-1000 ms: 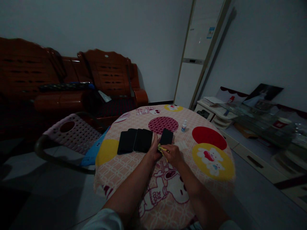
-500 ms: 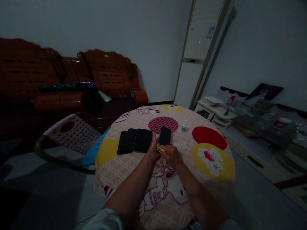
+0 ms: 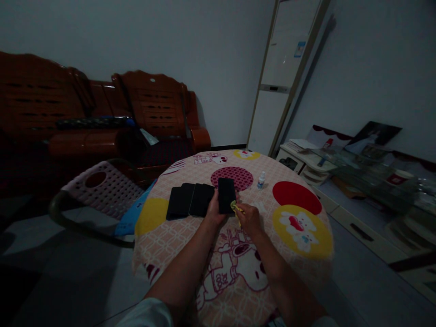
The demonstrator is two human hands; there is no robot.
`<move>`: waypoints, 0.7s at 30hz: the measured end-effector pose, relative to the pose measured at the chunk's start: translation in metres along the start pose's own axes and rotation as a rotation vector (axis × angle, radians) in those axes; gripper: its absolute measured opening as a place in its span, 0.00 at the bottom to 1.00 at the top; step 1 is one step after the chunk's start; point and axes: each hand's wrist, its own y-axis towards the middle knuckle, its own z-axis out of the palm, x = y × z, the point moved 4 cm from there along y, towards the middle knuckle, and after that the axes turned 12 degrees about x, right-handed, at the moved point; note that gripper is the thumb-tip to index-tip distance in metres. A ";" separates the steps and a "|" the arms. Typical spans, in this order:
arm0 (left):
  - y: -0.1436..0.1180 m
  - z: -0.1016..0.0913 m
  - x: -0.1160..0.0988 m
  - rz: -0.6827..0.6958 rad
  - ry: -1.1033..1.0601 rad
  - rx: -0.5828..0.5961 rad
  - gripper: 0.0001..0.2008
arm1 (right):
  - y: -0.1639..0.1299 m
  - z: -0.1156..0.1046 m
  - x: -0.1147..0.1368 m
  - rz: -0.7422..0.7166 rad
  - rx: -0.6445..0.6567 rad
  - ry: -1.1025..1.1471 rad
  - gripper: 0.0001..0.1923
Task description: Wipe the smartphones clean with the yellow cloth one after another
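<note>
Gripping a black phone at its near end, the person's left hand holds it raised just above the round table, its dark face turned up toward the camera and its far end over the table's maroon dotted circle. The left fingers are wrapped around the phone's left edge. The right hand sits just right of that phone, fingers pinched closed on a small yellow cloth that touches the phone's lower right corner. Immediately left of the held phone, a row of black phones lies flat and overlapping on the cartoon-printed tablecloth, next to a yellow circle in the print. Beyond and to the right of the held phone, a small white bottle stands upright, well apart from both hands. A perforated pink plastic chair stands at the table's left edge, with dark red wooden sofas behind it along the wall. A tall white standing air conditioner rises past the table's far side, and a low cabinet cluttered with papers lies to the table's right.
</note>
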 end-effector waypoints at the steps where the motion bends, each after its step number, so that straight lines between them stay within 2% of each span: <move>1: 0.000 -0.001 0.000 -0.003 0.008 -0.010 0.33 | 0.000 0.001 0.002 -0.009 0.003 0.014 0.11; 5: 0.000 -0.004 -0.001 -0.018 0.040 -0.026 0.34 | 0.000 0.002 0.007 -0.035 0.018 0.034 0.10; 10: 0.001 -0.004 0.001 -0.084 0.089 -0.033 0.33 | 0.000 -0.004 -0.001 -0.008 -0.032 0.025 0.10; 15: 0.000 -0.005 0.001 -0.123 0.105 -0.059 0.33 | 0.000 -0.002 -0.006 -0.026 -0.030 0.051 0.11; 21: -0.002 -0.007 0.004 -0.165 0.149 -0.094 0.26 | 0.001 -0.006 -0.016 0.040 -0.085 -0.006 0.11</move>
